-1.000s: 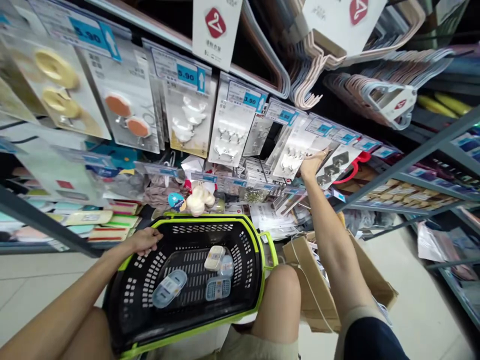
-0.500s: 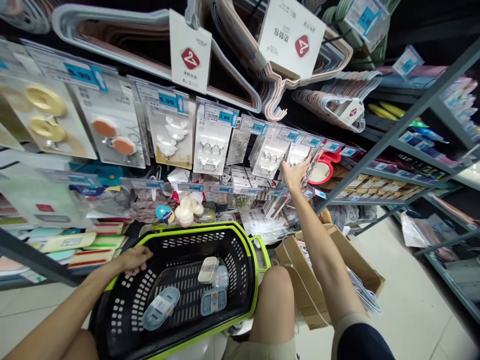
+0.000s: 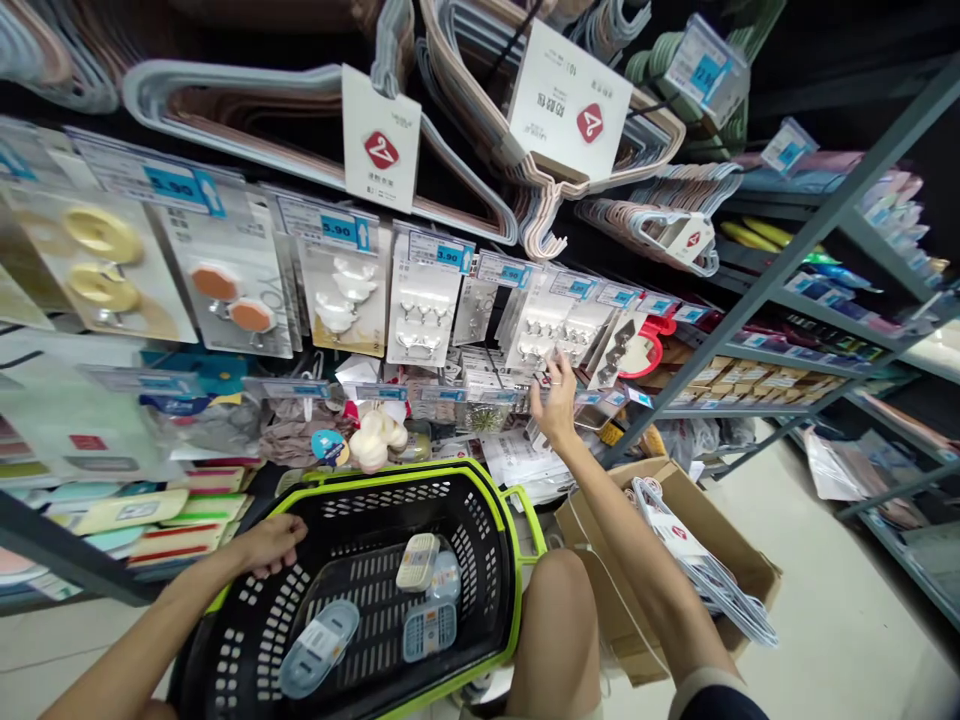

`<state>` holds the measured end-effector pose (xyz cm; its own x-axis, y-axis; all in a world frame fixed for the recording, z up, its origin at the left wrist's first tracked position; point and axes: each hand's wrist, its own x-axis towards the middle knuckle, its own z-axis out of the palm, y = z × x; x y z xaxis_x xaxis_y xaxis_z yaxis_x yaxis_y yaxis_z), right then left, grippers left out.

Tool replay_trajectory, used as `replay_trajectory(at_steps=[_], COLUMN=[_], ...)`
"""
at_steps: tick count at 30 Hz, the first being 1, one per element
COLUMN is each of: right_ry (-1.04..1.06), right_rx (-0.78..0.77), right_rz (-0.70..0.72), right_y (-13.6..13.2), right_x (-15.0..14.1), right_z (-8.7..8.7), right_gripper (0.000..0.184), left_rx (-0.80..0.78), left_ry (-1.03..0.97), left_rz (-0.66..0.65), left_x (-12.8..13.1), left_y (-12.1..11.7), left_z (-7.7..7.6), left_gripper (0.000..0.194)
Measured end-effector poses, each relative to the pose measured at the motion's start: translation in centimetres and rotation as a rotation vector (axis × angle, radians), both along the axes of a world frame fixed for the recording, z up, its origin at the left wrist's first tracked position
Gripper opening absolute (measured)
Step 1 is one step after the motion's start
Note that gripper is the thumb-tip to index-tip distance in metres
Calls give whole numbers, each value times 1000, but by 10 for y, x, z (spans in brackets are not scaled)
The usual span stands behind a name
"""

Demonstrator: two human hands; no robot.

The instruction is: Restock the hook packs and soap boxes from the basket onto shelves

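Right grip [image 3: 553, 400] is loosely open, with its fingers a bit apart, and nothing shows in it. Its fingertips are right by the bottom of the white hook pack [image 3: 534, 320], which hangs just above and to the left. I cannot tell if they touch. Another pack of hooks [image 3: 587, 328] hangs just up and to the right, then a card with dark squares [image 3: 616, 350] and a red round thing [image 3: 643, 352].

Left grip [image 3: 270, 545] has bent fingers at the side of the black basket [image 3: 390, 477]. I cannot tell if it holds on tight. To its right, some small boxes [image 3: 430, 630] lie inside the basket.

Under the right grip, to the right, a brown carton [image 3: 622, 620] has hangers [image 3: 705, 565] in it.

To do this reach well, I think the fingers should pinch just one card by its edge, not by the tiny hooks. Go slowly, because the packs hang close and one could snag the next. The left grip could help by steadying the basket.
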<state>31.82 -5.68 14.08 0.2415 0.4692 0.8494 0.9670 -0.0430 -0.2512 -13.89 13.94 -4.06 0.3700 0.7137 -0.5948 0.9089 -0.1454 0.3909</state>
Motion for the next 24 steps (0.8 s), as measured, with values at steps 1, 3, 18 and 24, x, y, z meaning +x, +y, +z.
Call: replay_trajectory(at_steps=[1, 3, 18, 24], right_ry=[-40, -87, 560, 462], right_rx=[-49, -113, 18, 114], right_rz=[52, 160, -8, -119], right_y=[5, 20, 194, 176], right_x=[-6, -19, -55, -60], right_z=[2, 10, 81, 82], right_gripper=[50, 46, 99, 100], left_rx=[-9, -36, -47, -59], left_ry=[-1, -22, -26, -40], left_rz=[9, 34, 64, 88], left_x=[2, 6, 4, 0], left_y=[-2, -5, -3, -5], left_z=[1, 5, 10, 13], left_gripper=[24, 25, 14, 8])
